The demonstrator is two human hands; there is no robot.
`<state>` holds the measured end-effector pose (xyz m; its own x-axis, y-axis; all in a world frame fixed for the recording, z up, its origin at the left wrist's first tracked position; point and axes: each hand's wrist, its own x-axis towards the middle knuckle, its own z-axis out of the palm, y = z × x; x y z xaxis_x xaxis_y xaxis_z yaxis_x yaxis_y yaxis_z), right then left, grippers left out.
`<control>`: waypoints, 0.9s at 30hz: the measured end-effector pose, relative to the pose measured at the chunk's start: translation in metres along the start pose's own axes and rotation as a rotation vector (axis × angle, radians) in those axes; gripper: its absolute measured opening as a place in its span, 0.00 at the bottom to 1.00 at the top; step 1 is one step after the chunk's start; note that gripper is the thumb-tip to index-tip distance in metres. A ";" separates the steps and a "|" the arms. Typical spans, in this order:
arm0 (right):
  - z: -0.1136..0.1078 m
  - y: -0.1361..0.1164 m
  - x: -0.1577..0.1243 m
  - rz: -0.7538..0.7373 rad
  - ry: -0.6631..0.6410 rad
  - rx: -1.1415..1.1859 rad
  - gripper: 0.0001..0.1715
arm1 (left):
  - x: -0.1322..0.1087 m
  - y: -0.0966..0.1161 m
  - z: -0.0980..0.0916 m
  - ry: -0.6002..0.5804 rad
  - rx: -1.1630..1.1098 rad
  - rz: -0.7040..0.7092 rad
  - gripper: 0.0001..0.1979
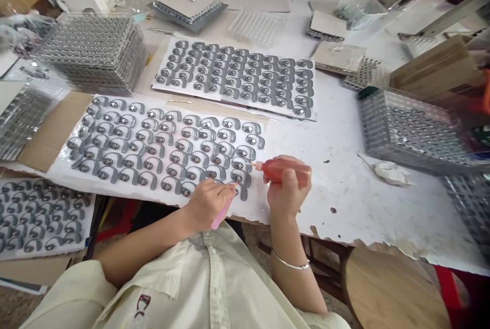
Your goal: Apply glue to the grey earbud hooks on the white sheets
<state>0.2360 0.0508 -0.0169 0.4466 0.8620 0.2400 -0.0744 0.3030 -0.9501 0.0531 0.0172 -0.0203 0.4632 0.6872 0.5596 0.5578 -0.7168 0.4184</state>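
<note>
Right hand (288,188) squeezed shut around a red bottle (281,169) by a gray curved piece (244,178) near the table's (356,201) front edge, while the left hand (209,205) pinched a pink stick (219,220) over the white sheet (256,201).

A translucent orange-red plastic squeeze bottle (282,169) and a slim pink stick (221,217) stand out against the white paper sheet (254,206), patterned with staggered rows of curved grey pieces (150,180), each with a silver centre. The white surface (356,201) is speckled with brown flecks. Nearest, a pale cream shirt (214,278) bears a small dark red emblem (143,304).
</note>
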 end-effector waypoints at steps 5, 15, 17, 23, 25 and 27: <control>0.007 -0.001 -0.010 -0.308 -0.030 -0.203 0.16 | -0.002 0.001 -0.003 0.014 -0.023 0.011 0.06; 0.007 -0.002 -0.006 -0.419 0.164 -0.182 0.16 | -0.010 0.001 -0.016 -0.051 -0.106 -0.022 0.06; 0.007 -0.002 -0.006 -0.422 0.164 -0.180 0.17 | -0.012 0.001 -0.017 -0.084 -0.138 -0.033 0.06; 0.007 -0.003 -0.007 -0.471 0.133 -0.229 0.17 | -0.007 0.000 -0.019 0.011 -0.150 -0.016 0.05; 0.007 -0.004 -0.008 -0.485 0.097 -0.258 0.17 | -0.004 -0.001 -0.014 0.042 -0.127 0.017 0.05; 0.007 -0.005 -0.010 -0.477 0.049 -0.286 0.17 | -0.001 -0.002 -0.009 0.046 -0.081 0.040 0.05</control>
<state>0.2259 0.0434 -0.0134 0.4129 0.6345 0.6534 0.3876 0.5268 -0.7565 0.0452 0.0169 -0.0160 0.4509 0.6527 0.6088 0.4808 -0.7523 0.4504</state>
